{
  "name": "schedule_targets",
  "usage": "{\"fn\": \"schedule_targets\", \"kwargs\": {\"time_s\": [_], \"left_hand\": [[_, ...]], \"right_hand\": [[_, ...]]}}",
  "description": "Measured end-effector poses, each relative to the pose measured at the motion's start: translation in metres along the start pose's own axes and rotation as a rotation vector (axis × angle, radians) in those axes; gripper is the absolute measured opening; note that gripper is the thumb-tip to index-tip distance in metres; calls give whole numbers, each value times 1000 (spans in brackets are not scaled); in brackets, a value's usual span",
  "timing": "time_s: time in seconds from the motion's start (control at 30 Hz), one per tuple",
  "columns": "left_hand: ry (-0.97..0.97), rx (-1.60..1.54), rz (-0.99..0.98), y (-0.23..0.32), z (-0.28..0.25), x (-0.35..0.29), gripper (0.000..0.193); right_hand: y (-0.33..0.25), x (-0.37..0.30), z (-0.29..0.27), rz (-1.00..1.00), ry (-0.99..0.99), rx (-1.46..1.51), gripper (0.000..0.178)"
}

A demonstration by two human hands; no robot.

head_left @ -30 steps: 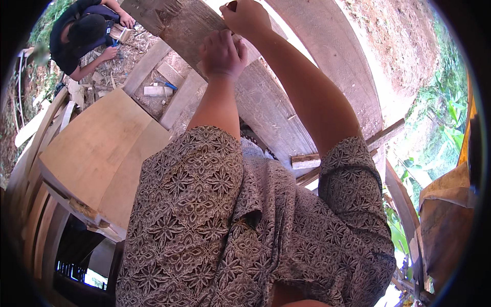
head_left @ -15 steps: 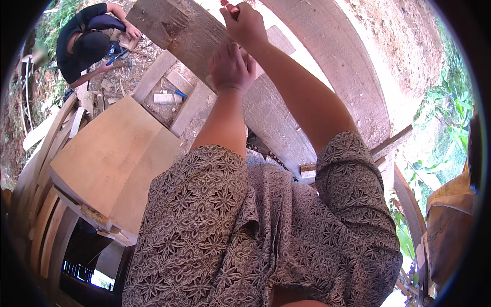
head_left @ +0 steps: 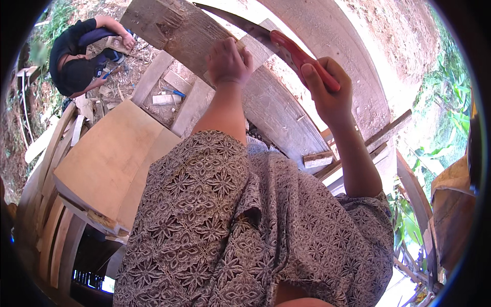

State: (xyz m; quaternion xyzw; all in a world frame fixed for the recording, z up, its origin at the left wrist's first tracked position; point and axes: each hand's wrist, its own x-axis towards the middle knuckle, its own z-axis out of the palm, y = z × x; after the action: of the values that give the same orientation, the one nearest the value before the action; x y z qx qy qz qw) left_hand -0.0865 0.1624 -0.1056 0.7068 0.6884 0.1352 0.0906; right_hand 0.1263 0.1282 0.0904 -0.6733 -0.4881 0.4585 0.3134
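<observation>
My right hand (head_left: 332,94) is closed round the red handle (head_left: 292,50) of a handsaw. The saw's dark, curved blade (head_left: 238,21) points to the far left, above the far edge of a long grey wooden board (head_left: 279,115). My left hand (head_left: 228,62) is closed at that board's far edge, its fingers curled over it. The board slants from far left to near right, with a rough knot (head_left: 166,29) at its far end. A lighter piece of wood (head_left: 260,51) shows beneath the saw, beyond my left hand.
A wide curved plank (head_left: 353,77) lies beyond the board. At left stands a smooth pale wooden panel (head_left: 110,158). A small wood block (head_left: 317,159) rests near the board's near end. Another person (head_left: 76,61) crouches far left among wood scraps; a blue-handled tool (head_left: 175,91) lies nearby.
My right hand has drawn back to the right and nearer, bringing the saw's blade into view. My left hand stays at the board. The other person has bent lower.
</observation>
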Motion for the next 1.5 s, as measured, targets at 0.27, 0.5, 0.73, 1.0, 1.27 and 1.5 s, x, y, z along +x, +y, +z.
{"fn": "schedule_targets", "kwargs": {"time_s": [0.27, 0.5, 0.73, 1.0, 1.27, 1.5], "left_hand": [[1, 114, 51, 6, -11, 2, 37], [8, 154, 68, 6, -13, 4, 37], [15, 143, 84, 9, -17, 7, 37], [-52, 96, 28, 7, -18, 6, 38], [-114, 62, -14, 6, -14, 5, 42], [8, 171, -4, 5, -12, 1, 39]], "right_hand": [[-2, -55, -19, -37, -24, -103, 26], [-31, -111, -64, -38, 16, -207, 19], [-81, -133, -68, 58, -52, -307, 19], [-68, -75, -19, -55, -67, -410, 26], [15, 48, 98, -121, 79, -274, 39], [59, 51, 99, -274, 133, -138, 44]]}}
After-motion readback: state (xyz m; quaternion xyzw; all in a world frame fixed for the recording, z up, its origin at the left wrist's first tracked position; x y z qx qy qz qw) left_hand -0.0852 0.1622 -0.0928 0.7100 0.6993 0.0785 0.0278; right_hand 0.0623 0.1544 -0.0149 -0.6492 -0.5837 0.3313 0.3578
